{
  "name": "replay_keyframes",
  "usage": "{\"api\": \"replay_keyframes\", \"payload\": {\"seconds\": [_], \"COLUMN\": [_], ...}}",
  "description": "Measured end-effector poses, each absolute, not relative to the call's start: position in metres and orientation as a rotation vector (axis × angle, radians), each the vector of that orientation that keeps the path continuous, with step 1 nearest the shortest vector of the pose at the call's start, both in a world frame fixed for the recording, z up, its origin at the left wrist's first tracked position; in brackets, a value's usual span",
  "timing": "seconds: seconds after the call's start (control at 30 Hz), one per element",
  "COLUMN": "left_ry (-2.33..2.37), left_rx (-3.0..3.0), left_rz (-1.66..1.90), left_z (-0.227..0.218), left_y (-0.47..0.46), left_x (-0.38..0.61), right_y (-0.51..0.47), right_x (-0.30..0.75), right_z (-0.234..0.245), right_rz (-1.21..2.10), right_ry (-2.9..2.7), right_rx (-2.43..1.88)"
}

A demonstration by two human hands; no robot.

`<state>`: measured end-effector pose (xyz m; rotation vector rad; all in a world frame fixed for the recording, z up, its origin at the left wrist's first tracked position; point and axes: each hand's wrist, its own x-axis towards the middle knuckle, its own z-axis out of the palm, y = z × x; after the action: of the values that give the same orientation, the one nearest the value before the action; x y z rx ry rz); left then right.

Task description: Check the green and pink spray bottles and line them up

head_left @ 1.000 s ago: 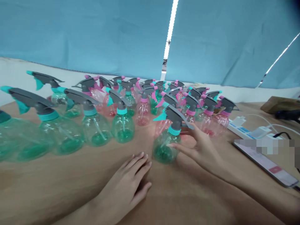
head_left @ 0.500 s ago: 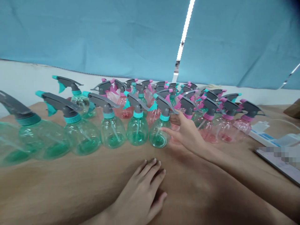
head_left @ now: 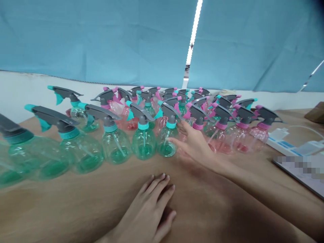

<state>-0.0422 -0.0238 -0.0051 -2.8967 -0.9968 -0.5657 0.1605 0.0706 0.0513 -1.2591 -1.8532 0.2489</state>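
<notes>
"Locating the hands first," says the first reader, "we find our left hand point(head_left: 152, 209) lying palm down on the table point(head_left: 76, 202). Its fingers are straight and released, holding nothing, and it sits near us, apart from every bottle."

"Our right hand point(head_left: 196, 146)," the second adds, "reaches out to the green spray bottle point(head_left: 165, 143), which stands upright at the right end of the near row. The hand is open. Its fingertips rest against the bottle's right side with the thumb raised behind, and it does not wrap the body."

"What surrounds that bottle?"

"On its left, just beside it, stands the next green bottle point(head_left: 143, 143). To its right and behind is a close-packed crowd of pink bottles point(head_left: 220, 138). Farther right lies a white power strip point(head_left: 280, 143)."

"How, in our judgement, is this contact best managed?"

"We would press low on the round body, not on the trigger head point(head_left: 170, 113), since a push up high would likely tip so light a bottle. The touch should be gentle and sideways, so that the bottle closes on its neighbour without knocking it. We would also mind our wrist, which lies close to the pink bottles. The left hand, flat on the table, steadies us well where it is."
</notes>
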Motion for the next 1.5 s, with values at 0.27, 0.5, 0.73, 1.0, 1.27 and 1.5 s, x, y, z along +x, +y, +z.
{"api": "replay_keyframes", "payload": {"seconds": [0.27, 0.5, 0.73, 1.0, 1.27, 1.5], "left_ry": [-1.028, -1.104, -1.172, -1.358, -1.456, -1.468], "left_rx": [-2.889, -2.892, -2.903, -2.972, -3.036, -3.364], "left_rz": [-0.598, -0.612, -0.751, -0.921, -1.328, -1.350], "left_z": [-0.008, -0.004, 0.001, 0.007, 0.002, -0.002], "left_y": [-0.020, -0.008, 0.002, 0.000, -0.009, -0.028], "left_x": [-0.045, -0.032, -0.021, -0.010, 0.032, 0.069], "right_y": [0.025, 0.032, 0.054, 0.050, -0.022, -0.054], "right_x": [0.214, 0.240, 0.217, 0.215, 0.227, 0.256], "right_z": [0.069, 0.063, 0.056, 0.055, 0.070, 0.082], "right_rz": [0.325, 0.123, 0.028, 0.093, 0.242, 0.326], "right_ry": [-1.754, -1.820, -1.871, -1.860, -1.945, -2.050], "right_rx": [-1.434, -1.670, -1.675, -1.699, -1.618, -1.449]}}
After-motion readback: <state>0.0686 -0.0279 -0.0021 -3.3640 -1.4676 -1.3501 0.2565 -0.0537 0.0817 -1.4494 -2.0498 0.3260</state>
